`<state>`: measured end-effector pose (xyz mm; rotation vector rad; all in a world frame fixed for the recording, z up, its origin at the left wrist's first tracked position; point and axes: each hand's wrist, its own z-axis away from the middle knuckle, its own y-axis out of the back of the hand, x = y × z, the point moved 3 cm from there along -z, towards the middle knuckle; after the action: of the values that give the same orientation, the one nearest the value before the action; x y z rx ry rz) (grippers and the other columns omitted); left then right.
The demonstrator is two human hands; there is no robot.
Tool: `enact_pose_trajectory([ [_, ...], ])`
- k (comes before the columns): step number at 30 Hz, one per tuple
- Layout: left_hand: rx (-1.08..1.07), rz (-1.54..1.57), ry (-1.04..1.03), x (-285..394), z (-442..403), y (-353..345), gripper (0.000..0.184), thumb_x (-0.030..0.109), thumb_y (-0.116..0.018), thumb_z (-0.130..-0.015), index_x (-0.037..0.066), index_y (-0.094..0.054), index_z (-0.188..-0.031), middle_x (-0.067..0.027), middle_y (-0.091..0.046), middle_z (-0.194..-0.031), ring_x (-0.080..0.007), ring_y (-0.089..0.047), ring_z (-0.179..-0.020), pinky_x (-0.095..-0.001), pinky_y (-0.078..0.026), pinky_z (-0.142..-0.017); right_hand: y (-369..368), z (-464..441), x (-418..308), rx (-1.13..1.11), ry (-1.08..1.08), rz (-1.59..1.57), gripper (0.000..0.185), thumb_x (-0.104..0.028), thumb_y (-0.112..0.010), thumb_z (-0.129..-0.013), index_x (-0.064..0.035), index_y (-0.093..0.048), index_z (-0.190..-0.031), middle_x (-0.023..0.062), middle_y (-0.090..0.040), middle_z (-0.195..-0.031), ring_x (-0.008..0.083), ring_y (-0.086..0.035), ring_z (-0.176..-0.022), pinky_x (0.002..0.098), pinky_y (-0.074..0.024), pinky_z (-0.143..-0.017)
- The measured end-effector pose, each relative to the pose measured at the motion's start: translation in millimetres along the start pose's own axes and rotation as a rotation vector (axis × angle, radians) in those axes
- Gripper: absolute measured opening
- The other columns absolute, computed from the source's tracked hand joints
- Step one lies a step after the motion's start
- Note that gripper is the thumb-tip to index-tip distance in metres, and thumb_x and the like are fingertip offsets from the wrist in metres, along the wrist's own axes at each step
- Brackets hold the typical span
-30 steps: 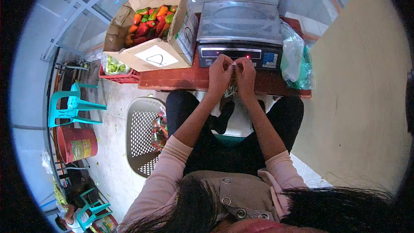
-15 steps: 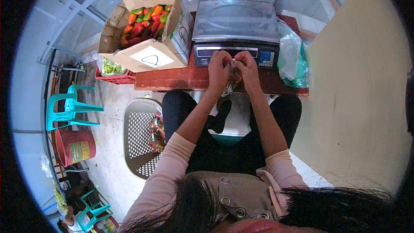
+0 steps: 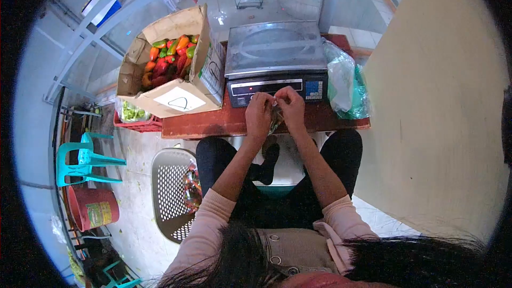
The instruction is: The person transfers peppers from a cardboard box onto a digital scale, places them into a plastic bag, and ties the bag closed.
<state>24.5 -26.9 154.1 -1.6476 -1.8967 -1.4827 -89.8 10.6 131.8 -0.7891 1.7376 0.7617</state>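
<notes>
My left hand and my right hand are close together in front of the weighing scale. Both pinch the gathered top of a small clear plastic bag. The bag hangs between them, mostly hidden by my fingers and wrists, and I cannot make out its contents. Left of the scale stands an open cardboard box of red, orange and green peppers. On the scale's other side lie crumpled clear and green plastic bags.
The scale and box stand on a reddish-brown table. Beside my left leg is a grey perforated basket with bagged peppers inside. Farther left are a red crate, a teal chair and a red bucket. A pale panel rises at the right.
The whole view has shifted, so the table, box and scale sit lower and slightly left. My hands stay pinched at the bag's top, with only slight finger movement.
</notes>
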Motion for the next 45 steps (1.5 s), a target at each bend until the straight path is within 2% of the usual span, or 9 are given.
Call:
enact_pose_trajectory([
  [4, -0.059, -0.106, -0.083, 6.4, -0.4, 0.6, 0.007, 0.003, -0.052, -0.080, 0.004, -0.051, -0.087, -0.0137, -0.053, -0.084, -0.0352, -0.055, -0.081, -0.0431, -0.043, -0.068, 1.6, 3.9, -11.0, 0.078, 0.115, 0.259, 0.006, 0.001, -0.061, -0.073, -0.0002, -0.059, -0.078, 0.0095, -0.057, -0.074, 0.0212, -0.058, -0.070, 0.0294, -0.0456, -0.066],
  [9, -0.149, -0.097, -0.121, 6.0, -8.6, 4.9, 0.012, 0.005, -0.058, -0.077, 0.006, -0.052, -0.088, -0.0119, -0.054, -0.085, -0.0349, -0.056, -0.081, -0.0413, -0.045, -0.067, 8.8, 2.7, -11.0, -0.125, 0.139, 0.355, 0.010, -0.005, -0.064, -0.073, 0.0001, -0.061, -0.081, 0.0148, -0.058, -0.084, 0.0298, -0.056, -0.088, 0.0379, -0.0441, -0.075],
  [12, -0.186, -0.060, -0.145, 6.8, -10.1, 1.8, 0.011, 0.005, -0.057, -0.080, 0.006, -0.052, -0.090, -0.0121, -0.054, -0.085, -0.0348, -0.056, -0.081, -0.0407, -0.045, -0.068, 18.4, -5.5, -11.5, -0.242, 0.147, 0.474, 0.011, -0.007, -0.064, -0.074, 0.0013, -0.060, -0.081, 0.0149, -0.059, -0.081, 0.0318, -0.058, -0.082, 0.0373, -0.0457, -0.071],
  [18, -0.043, 0.085, -0.088, 27.0, -3.6, 4.8, 0.016, 0.001, -0.059, -0.077, 0.004, -0.050, -0.090, -0.0140, -0.052, -0.087, -0.0322, -0.055, -0.083, -0.0392, -0.044, -0.072, 20.3, -13.7, 12.3, -0.280, 0.044, 0.312, 0.019, -0.015, -0.064, -0.081, 0.0019, -0.059, -0.077, 0.0103, -0.058, -0.066, 0.0211, -0.060, -0.060, 0.0309, -0.0455, -0.054],
  [21, -0.024, 0.014, -0.063, 22.2, 5.6, 0.0, 0.018, 0.002, -0.062, -0.077, 0.003, -0.049, -0.089, -0.0140, -0.052, -0.087, -0.0315, -0.054, -0.082, -0.0387, -0.043, -0.072, 23.6, -12.0, 17.8, -0.318, -0.143, 0.135, 0.021, -0.022, -0.065, -0.077, -0.0009, -0.062, -0.075, 0.0171, -0.060, -0.073, 0.0334, -0.060, -0.076, 0.0401, -0.0465, -0.068],
  [24, -0.028, 0.025, 0.014, 17.0, 8.2, -4.0, 0.016, 0.004, -0.062, -0.077, 0.003, -0.049, -0.087, -0.0127, -0.052, -0.085, -0.0301, -0.054, -0.080, -0.0382, -0.043, -0.071, 23.8, -7.0, 14.0, -0.319, -0.247, 0.072, 0.023, -0.023, -0.064, -0.078, -0.0008, -0.062, -0.075, 0.0165, -0.060, -0.072, 0.0326, -0.061, -0.073, 0.0392, -0.0461, -0.066],
  [27, -0.007, 0.036, 0.024, 9.6, 6.7, -8.5, 0.016, 0.002, -0.062, -0.075, 0.003, -0.051, -0.086, -0.0106, -0.054, -0.082, -0.0263, -0.055, -0.076, -0.0360, -0.045, -0.070, 23.5, -7.2, 9.1, -0.222, 0.074, 0.287, 0.020, -0.016, -0.063, -0.082, 0.0024, -0.058, -0.076, 0.0086, -0.057, -0.063, 0.0145, -0.055, -0.057, 0.0296, -0.0436, -0.054],
  [38, -0.026, 0.112, 0.111, -22.1, 8.5, -25.7, 0.012, 0.002, -0.060, -0.075, 0.002, -0.052, -0.084, -0.0078, -0.058, -0.076, -0.0171, -0.057, -0.072, -0.0305, -0.046, -0.068, 23.5, 1.7, 6.4, -0.117, 0.130, 0.189, 0.023, -0.019, -0.060, -0.085, 0.0012, -0.052, -0.079, 0.0086, -0.052, -0.068, 0.0153, -0.051, -0.060, 0.0294, -0.0413, -0.056],
  [45, -0.088, 0.274, 0.157, -4.4, 4.8, -19.3, 0.013, 0.005, -0.062, -0.075, 0.003, -0.051, -0.080, -0.0083, -0.054, -0.071, -0.0206, -0.053, -0.065, -0.0316, -0.043, -0.062, 29.2, 0.0, 16.6, -0.161, 0.016, 0.061, 0.023, -0.021, -0.057, -0.089, -0.0026, -0.053, -0.076, 0.0020, -0.051, -0.067, 0.0098, -0.052, -0.057, 0.0253, -0.0423, -0.052],
])
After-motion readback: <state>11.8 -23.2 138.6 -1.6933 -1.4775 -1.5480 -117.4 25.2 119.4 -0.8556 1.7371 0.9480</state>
